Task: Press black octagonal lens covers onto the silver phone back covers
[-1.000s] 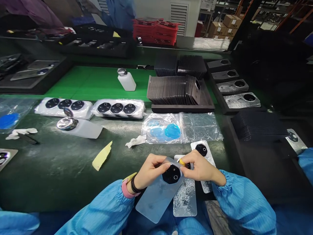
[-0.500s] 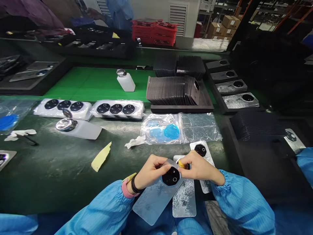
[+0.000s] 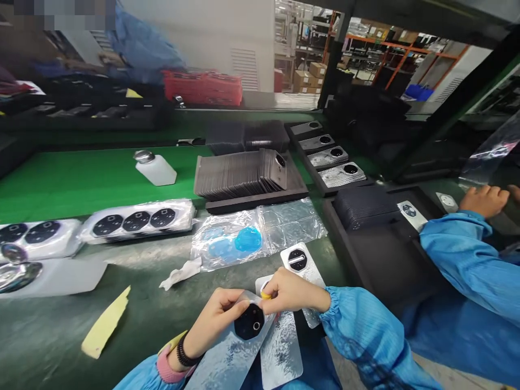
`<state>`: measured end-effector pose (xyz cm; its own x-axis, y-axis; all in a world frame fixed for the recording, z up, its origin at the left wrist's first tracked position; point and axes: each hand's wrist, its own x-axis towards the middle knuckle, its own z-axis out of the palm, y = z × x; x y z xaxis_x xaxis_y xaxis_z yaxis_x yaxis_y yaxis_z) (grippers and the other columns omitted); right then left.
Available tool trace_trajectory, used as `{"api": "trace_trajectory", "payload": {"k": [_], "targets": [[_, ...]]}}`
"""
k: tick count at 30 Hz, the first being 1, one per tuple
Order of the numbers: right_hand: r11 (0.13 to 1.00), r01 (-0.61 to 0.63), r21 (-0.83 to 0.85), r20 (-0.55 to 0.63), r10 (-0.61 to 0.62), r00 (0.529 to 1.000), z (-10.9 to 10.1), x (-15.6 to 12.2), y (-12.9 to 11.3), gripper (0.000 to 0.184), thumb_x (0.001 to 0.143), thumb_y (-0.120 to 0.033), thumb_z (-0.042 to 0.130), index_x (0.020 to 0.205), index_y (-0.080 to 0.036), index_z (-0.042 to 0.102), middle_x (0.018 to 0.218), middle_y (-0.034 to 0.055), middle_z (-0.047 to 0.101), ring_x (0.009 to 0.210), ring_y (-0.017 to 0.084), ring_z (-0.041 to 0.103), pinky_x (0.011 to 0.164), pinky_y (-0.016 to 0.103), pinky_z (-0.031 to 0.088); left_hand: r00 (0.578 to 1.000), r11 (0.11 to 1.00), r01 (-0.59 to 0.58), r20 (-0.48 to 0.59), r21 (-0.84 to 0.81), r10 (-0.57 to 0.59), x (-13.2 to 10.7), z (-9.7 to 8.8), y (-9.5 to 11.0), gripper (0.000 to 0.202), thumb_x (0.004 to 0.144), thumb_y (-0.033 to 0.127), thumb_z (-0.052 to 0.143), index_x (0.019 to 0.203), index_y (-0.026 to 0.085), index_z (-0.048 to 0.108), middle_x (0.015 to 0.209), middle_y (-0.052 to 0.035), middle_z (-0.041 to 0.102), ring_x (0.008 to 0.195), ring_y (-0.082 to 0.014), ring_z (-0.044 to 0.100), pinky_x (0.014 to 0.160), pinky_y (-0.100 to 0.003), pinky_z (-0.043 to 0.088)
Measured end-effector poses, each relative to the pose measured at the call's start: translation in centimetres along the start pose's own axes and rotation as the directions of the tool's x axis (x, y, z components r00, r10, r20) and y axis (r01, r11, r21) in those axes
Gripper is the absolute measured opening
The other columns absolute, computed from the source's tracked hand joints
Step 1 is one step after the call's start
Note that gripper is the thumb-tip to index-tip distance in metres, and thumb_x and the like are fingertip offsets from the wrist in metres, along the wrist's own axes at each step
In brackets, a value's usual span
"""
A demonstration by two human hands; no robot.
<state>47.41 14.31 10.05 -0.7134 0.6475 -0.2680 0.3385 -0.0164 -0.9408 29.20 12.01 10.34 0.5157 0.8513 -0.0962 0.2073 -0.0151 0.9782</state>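
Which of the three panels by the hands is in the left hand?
The leftmost panel, pinched by the left hand at its black octagon; the others lie rightward.

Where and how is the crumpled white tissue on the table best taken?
Probably pinch the tissue at its left end, from above on the near side: its crumpled folds seem graspable, and that end points away from the plastic bag.

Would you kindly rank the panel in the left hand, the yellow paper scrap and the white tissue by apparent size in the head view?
1. Panel in the left hand, partly cropped
2. Yellow paper scrap
3. White tissue
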Motion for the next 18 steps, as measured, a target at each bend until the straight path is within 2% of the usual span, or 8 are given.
{"api": "trace_trajectory", "payload": {"k": [4, 7, 12, 18], "targets": [[0.996, -0.045, 0.083, -0.016, 0.046, 0.999, 0.43, 0.08, 0.26, 0.043, 0.07, -0.022, 0.062, 0.038, -0.017, 0.035, 0.04, -0.0096, 0.028, 0.039, 0.004, 0.035, 0.04, 0.02, 0.019, 1.0, 1.0, -0.002, -0.012, -0.009, 0.002, -0.03, -0.04, -0.47, 0.052, 0.08, 0.054, 0.051, 0.046, 0.015, 0.049, 0.043, 0.0033, 0.034, 0.044, -0.0092, 0.03, 0.041, -0.02, 0.024], [0.998, -0.022, 0.061, -0.05, 0.025, 0.998, 0.74, 0.31, 0.36, 0.044, 0.072, -0.021, 0.062, 0.038, -0.017, 0.035, 0.041, -0.0091, 0.026, 0.041, 0.004, 0.034, 0.042, 0.02, 0.02, 1.0, 1.0, -0.005, -0.025, -0.027, 0.004, -0.13, -0.14, -0.69, 0.054, 0.079, 0.058, 0.052, 0.046, 0.015, 0.054, 0.042, 0.0024, 0.038, 0.044, -0.0102, 0.032, 0.04, -0.02, 0.025], [1.0, 0.003, 0.001, -0.098, -0.003, 0.995, 1.07, 0.49, 0.23, 0.048, 0.075, -0.022, 0.062, 0.04, -0.017, 0.03, 0.041, -0.0091, 0.024, 0.046, 0.005, 0.027, 0.045, 0.022, 0.02, 1.0, 0.999, 0.006, -0.028, -0.044, -0.007, -0.3, -0.72, -0.54, 0.047, 0.078, 0.053, 0.057, 0.049, 0.015, 0.062, 0.044, 0.0019, 0.043, 0.045, -0.011, 0.034, 0.041, -0.019, 0.03], [0.999, 0.007, -0.045, -0.083, -0.01, 0.996, 0.89, 0.53, 0.15, 0.044, 0.073, -0.018, 0.065, 0.043, -0.017, 0.033, 0.043, -0.0108, 0.024, 0.049, 0.004, 0.026, 0.048, 0.022, 0.02, 0.999, 0.997, 0.015, -0.047, -0.072, -0.019, -0.11, -0.96, -0.65, 0.042, 0.075, 0.05, 0.06, 0.052, 0.016, 0.068, 0.044, 0.0001, 0.051, 0.044, -0.0126, 0.04, 0.041, -0.019, 0.034]]}}
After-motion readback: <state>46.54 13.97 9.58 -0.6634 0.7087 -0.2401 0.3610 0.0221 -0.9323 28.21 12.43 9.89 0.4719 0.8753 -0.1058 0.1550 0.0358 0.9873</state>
